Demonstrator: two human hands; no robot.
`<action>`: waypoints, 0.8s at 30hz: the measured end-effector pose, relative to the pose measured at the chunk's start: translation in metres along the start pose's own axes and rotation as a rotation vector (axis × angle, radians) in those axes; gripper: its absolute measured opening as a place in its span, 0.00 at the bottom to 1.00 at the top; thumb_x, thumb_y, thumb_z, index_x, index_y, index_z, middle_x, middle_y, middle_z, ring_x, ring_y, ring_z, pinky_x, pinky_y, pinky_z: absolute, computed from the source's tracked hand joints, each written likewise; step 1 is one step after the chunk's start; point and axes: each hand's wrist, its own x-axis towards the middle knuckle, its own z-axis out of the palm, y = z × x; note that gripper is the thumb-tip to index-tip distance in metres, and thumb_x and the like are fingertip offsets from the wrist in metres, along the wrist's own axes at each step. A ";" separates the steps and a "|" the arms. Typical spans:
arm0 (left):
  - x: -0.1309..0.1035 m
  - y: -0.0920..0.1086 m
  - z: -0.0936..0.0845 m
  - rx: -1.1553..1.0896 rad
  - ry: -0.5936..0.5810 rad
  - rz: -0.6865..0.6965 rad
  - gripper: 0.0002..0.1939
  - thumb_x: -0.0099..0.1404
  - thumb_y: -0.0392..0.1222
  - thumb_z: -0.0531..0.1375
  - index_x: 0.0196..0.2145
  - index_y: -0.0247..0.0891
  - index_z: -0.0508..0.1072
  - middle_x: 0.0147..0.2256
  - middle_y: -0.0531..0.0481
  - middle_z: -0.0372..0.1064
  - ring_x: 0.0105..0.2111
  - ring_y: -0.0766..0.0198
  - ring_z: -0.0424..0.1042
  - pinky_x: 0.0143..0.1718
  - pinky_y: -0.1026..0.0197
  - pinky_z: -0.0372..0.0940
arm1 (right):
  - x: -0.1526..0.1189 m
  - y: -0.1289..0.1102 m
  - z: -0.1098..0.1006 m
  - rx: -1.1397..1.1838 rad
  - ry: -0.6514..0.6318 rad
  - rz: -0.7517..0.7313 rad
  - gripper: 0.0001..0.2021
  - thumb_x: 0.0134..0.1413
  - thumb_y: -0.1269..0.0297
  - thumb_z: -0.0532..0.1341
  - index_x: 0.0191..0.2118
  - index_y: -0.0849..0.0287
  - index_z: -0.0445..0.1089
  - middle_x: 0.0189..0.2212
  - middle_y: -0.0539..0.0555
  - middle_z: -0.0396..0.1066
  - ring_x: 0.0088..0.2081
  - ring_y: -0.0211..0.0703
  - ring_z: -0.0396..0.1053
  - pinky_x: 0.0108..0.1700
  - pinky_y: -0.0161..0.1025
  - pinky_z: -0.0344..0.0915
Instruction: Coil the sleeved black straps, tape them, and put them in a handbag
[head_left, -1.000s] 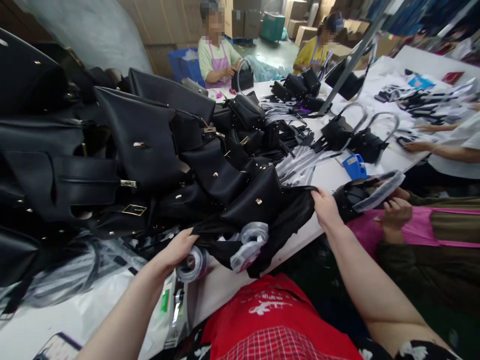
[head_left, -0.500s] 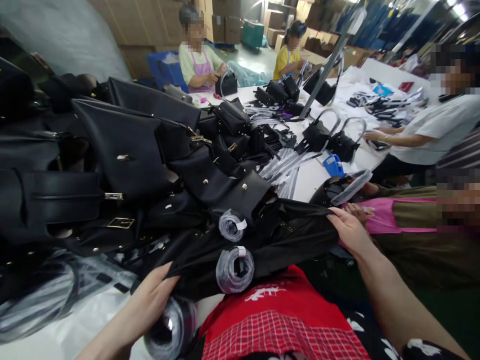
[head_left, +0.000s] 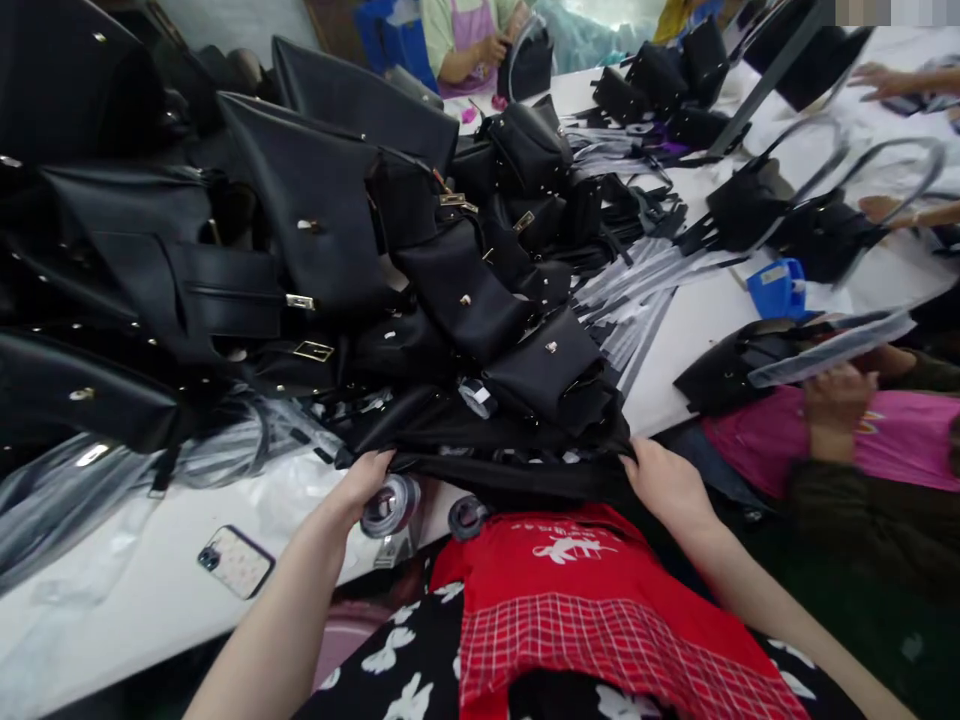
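Note:
My left hand [head_left: 361, 487] pinches the left end of a thin black cloth [head_left: 525, 470]. The other end is gripped by my right hand [head_left: 666, 482], so the cloth is stretched sideways in front of my red apron [head_left: 570, 560]. Whether it is a flat sheet or a bag, I cannot tell. A wrapped roll of strap [head_left: 391, 508] lies close beside my left hand, and a smaller dark roll [head_left: 468, 517] is just below the cloth. Behind the cloth another small roll [head_left: 477, 398] rests against a black handbag [head_left: 551, 365].
Black handbags [head_left: 315, 220] are heaped across the left and middle. A phone [head_left: 236, 562] lies on the white table [head_left: 142, 600] at lower left. Loose straps [head_left: 637, 300] and a blue container [head_left: 778, 288] are to the right. A co-worker's hand [head_left: 840, 400] holds a bag handle at right.
My view has tilted down and to the left. The cloth is pulled closer to my apron, and the rolls that were in front of it now sit differently. Both hands keep their hold.

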 end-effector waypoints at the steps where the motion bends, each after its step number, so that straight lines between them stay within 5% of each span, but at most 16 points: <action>1: -0.004 -0.004 -0.002 -0.001 -0.027 0.011 0.20 0.59 0.51 0.52 0.32 0.33 0.77 0.35 0.43 0.79 0.38 0.52 0.76 0.40 0.57 0.70 | 0.005 -0.019 -0.007 0.039 0.090 -0.101 0.15 0.60 0.63 0.54 0.49 0.62 0.68 0.41 0.66 0.71 0.45 0.59 0.69 0.46 0.50 0.64; 3: -0.004 -0.010 -0.003 0.012 -0.060 0.028 0.22 0.60 0.52 0.51 0.33 0.33 0.77 0.38 0.42 0.78 0.41 0.51 0.75 0.42 0.57 0.69 | 0.025 -0.068 -0.014 0.197 0.197 -0.360 0.18 0.62 0.65 0.53 0.56 0.63 0.62 0.52 0.66 0.66 0.54 0.57 0.63 0.56 0.52 0.59; 5: 0.000 -0.017 -0.003 0.033 -0.071 0.038 0.24 0.61 0.54 0.48 0.37 0.33 0.76 0.41 0.42 0.77 0.44 0.52 0.74 0.44 0.57 0.68 | 0.056 -0.122 -0.007 0.317 0.121 -0.607 0.18 0.63 0.67 0.51 0.56 0.64 0.62 0.52 0.63 0.66 0.54 0.52 0.62 0.59 0.48 0.59; 8: 0.000 -0.038 -0.002 0.107 -0.110 0.012 0.27 0.60 0.61 0.52 0.38 0.34 0.75 0.40 0.40 0.77 0.43 0.50 0.75 0.44 0.56 0.67 | 0.104 -0.191 0.025 0.145 0.088 -0.739 0.20 0.59 0.70 0.52 0.56 0.72 0.62 0.53 0.69 0.65 0.55 0.58 0.59 0.61 0.54 0.53; 11: -0.017 -0.067 0.015 0.237 -0.169 -0.061 0.31 0.44 0.63 0.66 0.37 0.34 0.75 0.38 0.35 0.77 0.41 0.42 0.75 0.42 0.52 0.66 | 0.135 -0.225 0.060 -0.087 0.055 -0.788 0.18 0.57 0.77 0.48 0.50 0.73 0.68 0.43 0.69 0.70 0.52 0.60 0.61 0.64 0.57 0.45; 14: -0.035 -0.089 0.053 0.360 -0.196 -0.120 0.32 0.41 0.55 0.71 0.40 0.31 0.74 0.41 0.27 0.74 0.44 0.37 0.73 0.43 0.50 0.66 | 0.143 -0.227 0.065 -0.145 -0.011 -0.834 0.15 0.53 0.78 0.51 0.43 0.71 0.71 0.37 0.67 0.70 0.48 0.59 0.63 0.63 0.56 0.46; 18: -0.035 -0.096 0.097 0.454 -0.179 -0.128 0.24 0.59 0.53 0.61 0.45 0.29 0.71 0.43 0.23 0.73 0.46 0.40 0.73 0.44 0.50 0.65 | 0.125 -0.202 0.013 0.189 -0.019 -0.842 0.17 0.52 0.74 0.57 0.50 0.66 0.67 0.43 0.63 0.66 0.47 0.54 0.65 0.55 0.49 0.61; 21: -0.024 -0.092 0.109 0.495 -0.154 -0.096 0.28 0.63 0.56 0.56 0.50 0.29 0.67 0.44 0.26 0.73 0.47 0.41 0.73 0.45 0.48 0.66 | 0.097 -0.175 -0.028 0.513 0.009 -0.836 0.19 0.55 0.71 0.57 0.54 0.58 0.63 0.45 0.59 0.65 0.48 0.50 0.65 0.51 0.47 0.65; 24: -0.011 -0.084 0.113 0.533 -0.156 -0.074 0.29 0.63 0.58 0.57 0.51 0.31 0.67 0.43 0.32 0.74 0.44 0.45 0.74 0.44 0.48 0.67 | 0.070 -0.153 -0.023 0.619 -0.092 -0.890 0.20 0.55 0.73 0.58 0.54 0.54 0.62 0.45 0.57 0.66 0.47 0.49 0.66 0.50 0.47 0.66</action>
